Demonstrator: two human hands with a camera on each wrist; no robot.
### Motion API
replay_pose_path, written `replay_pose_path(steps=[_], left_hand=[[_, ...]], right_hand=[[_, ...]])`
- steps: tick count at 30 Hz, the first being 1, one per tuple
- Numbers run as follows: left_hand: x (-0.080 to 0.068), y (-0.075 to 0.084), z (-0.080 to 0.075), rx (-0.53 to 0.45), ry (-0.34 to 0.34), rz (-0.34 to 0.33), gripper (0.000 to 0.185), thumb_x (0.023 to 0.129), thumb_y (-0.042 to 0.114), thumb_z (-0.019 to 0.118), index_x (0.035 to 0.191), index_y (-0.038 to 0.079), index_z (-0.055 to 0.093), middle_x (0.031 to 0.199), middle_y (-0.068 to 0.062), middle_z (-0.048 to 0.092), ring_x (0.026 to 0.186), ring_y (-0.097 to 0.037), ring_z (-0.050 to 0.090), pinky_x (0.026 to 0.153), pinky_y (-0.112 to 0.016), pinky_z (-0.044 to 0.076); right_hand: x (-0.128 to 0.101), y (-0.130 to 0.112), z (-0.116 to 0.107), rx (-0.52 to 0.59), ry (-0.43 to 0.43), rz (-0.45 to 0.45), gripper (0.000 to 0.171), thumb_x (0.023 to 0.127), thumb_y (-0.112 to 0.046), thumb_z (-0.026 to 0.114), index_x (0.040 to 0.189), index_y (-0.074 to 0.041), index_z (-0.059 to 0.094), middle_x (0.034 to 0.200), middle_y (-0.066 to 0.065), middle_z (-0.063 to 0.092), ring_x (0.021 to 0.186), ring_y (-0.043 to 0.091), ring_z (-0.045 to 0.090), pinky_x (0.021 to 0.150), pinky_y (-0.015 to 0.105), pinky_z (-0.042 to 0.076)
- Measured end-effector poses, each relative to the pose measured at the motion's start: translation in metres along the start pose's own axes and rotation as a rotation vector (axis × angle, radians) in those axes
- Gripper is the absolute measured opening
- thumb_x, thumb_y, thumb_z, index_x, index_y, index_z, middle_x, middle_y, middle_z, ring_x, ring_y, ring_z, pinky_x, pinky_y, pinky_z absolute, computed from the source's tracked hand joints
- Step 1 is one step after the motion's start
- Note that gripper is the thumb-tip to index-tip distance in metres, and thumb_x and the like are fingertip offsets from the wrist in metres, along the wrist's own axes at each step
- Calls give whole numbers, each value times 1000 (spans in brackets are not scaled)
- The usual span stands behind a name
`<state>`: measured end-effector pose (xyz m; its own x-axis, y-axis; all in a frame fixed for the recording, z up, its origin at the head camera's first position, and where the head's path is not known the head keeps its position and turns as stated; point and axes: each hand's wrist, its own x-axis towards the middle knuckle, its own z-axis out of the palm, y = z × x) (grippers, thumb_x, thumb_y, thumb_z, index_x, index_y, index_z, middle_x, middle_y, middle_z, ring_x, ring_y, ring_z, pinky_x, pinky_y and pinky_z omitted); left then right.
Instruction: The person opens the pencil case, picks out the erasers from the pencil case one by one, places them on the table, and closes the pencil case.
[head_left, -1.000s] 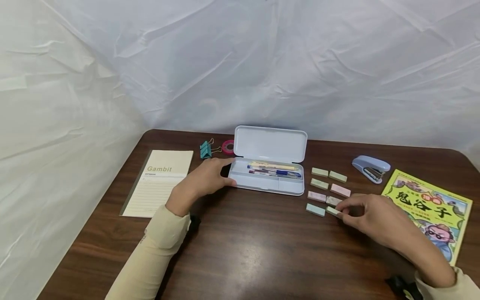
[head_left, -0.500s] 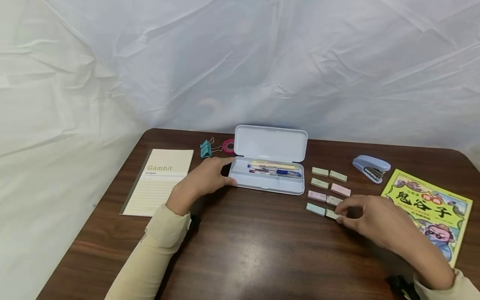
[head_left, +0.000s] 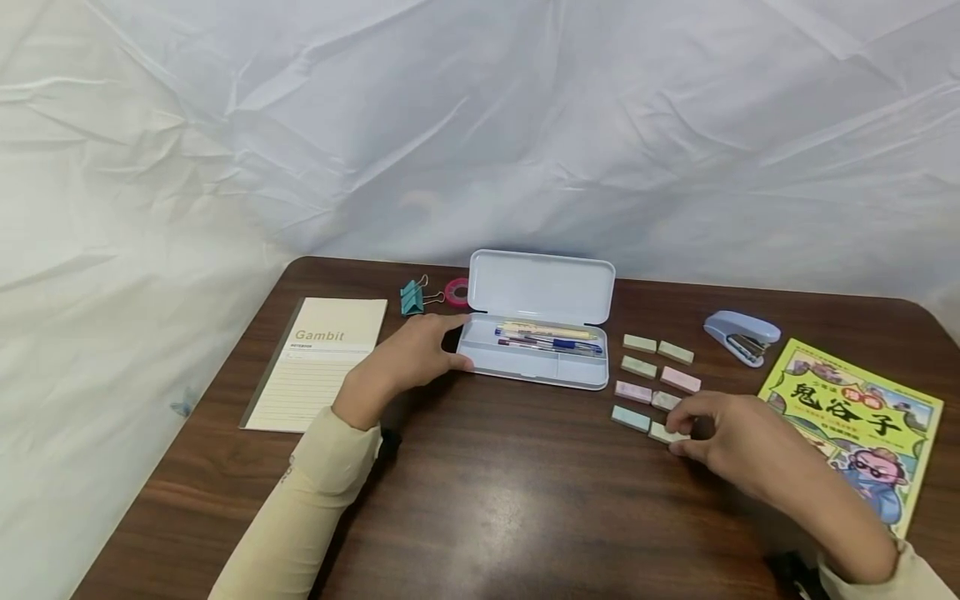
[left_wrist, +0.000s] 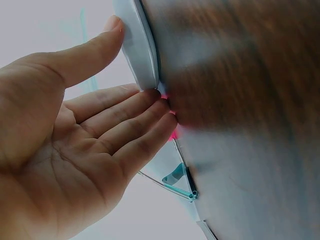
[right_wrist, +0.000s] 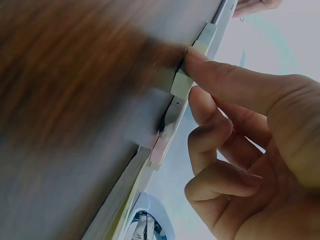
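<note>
While the dark wood-grain table [head_left: 487, 500] shows a smooth, faintly glossy top, the things around the hands are mostly small and hard-edged. Beside the left hand [head_left: 408, 358] sits a pale blue plastic pencil case [head_left: 536, 329], a rounded rectangle with its lid hinged up and several pens [head_left: 551, 340] lying in the tray. That hand lies relaxed with straight fingers, fingertips and thumb resting against the case's left end; the left wrist view shows the thumb on the case's edge and the fingers flat beneath it. Just beyond this hand lie a teal binder clip [head_left: 412, 297] and a pink roll of tape [head_left: 454, 292], and to its left a cream paper notebook [head_left: 318, 362]. The right hand [head_left: 731, 437] has thumb and forefinger pinching the nearest eraser [head_left: 663, 432], a small pale green block lying on the table at the near right corner of a group of matt pastel erasers [head_left: 656, 375] set in two columns just ahead of the fingers; the remaining fingers are curled loosely. Past that hand stands a light blue stapler [head_left: 741, 335], and to its right lies a glossy yellow picture book [head_left: 862, 421]. Crumpled white sheeting [head_left: 480, 125] hangs behind the table.
</note>
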<state>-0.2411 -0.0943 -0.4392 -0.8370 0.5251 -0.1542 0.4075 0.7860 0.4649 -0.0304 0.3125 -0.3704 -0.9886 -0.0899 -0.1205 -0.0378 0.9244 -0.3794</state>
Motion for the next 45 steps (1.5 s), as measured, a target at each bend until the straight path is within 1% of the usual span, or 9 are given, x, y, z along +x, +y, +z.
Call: replay_pose_path(steps=[13, 19, 20, 26, 27, 32, 35, 40, 45], left_hand=[[1, -3, 1, 8, 8, 10, 90, 96, 54, 92, 173, 25, 54, 166, -1, 68, 158, -23, 60, 134, -46, 50], [-1, 1, -1, -17, 4, 41, 90, 97, 51, 92, 173, 21, 54, 167, -2, 67, 159, -23, 59, 135, -49, 49], [-9, 9, -6, -15, 0, 52, 89, 99, 49, 91, 173, 17, 54, 167, -5, 66, 160, -24, 59, 136, -48, 48], [-5, 2, -12, -61, 13, 104, 84, 102, 47, 88, 172, 16, 53, 169, -5, 64, 161, -24, 58, 136, -49, 47], [3, -5, -10, -76, 24, 103, 85, 102, 50, 87, 172, 17, 53, 170, -4, 63, 160, -24, 58, 136, -51, 48], [-10, 28, -35, -130, 40, 1, 85, 112, 49, 74, 176, 4, 41, 174, -18, 56, 159, -36, 59, 134, -57, 49], [-21, 54, -51, -168, 38, -70, 90, 115, 48, 68, 179, 0, 29, 178, -24, 49, 163, -40, 54, 136, -59, 46], [-15, 64, -52, -192, 38, -89, 101, 117, 60, 56, 182, -3, 11, 187, -24, 34, 174, -37, 38, 143, -56, 36], [-14, 77, -54, -219, 49, -101, 95, 121, 54, 53, 183, -1, 7, 187, -23, 32, 175, -38, 35, 143, -58, 34]], right_hand=[[3, 0, 1, -3, -8, -21, 17, 94, -19, 96, 100, -24, 81, 83, -11, 70, 64, 7, 49, 57, 26, 37], [4, -4, -8, -7, -65, 6, 8, 102, -33, 89, 102, -27, 83, 82, -11, 69, 65, 9, 51, 62, 31, 40], [5, -5, -10, -3, -57, 4, 8, 104, -34, 87, 104, -27, 84, 83, -10, 70, 65, 9, 52, 62, 32, 40], [26, -15, -19, 95, 11, 13, 35, 115, -36, 72, 129, -7, 84, 88, 0, 78, 67, 13, 56, 58, 32, 41], [32, -17, -20, 120, 12, 19, 40, 117, -37, 68, 135, -4, 81, 87, 1, 79, 67, 14, 58, 56, 32, 41], [69, -26, -25, 267, -8, 45, 54, 123, -36, 54, 161, 2, 61, 85, 7, 80, 70, 17, 71, 56, 33, 50], [91, -32, -26, 330, -10, 76, 60, 124, -34, 48, 169, 5, 48, 94, 11, 83, 79, 16, 78, 70, 34, 61], [118, -39, -26, 462, -16, 160, 66, 125, -32, 39, 178, 5, 28, 121, 22, 81, 88, 12, 79, 88, 37, 71], [128, -45, -21, 619, 4, 163, 64, 126, -33, 33, 182, -3, 24, 162, 28, 61, 99, 9, 74, 90, 24, 67]])
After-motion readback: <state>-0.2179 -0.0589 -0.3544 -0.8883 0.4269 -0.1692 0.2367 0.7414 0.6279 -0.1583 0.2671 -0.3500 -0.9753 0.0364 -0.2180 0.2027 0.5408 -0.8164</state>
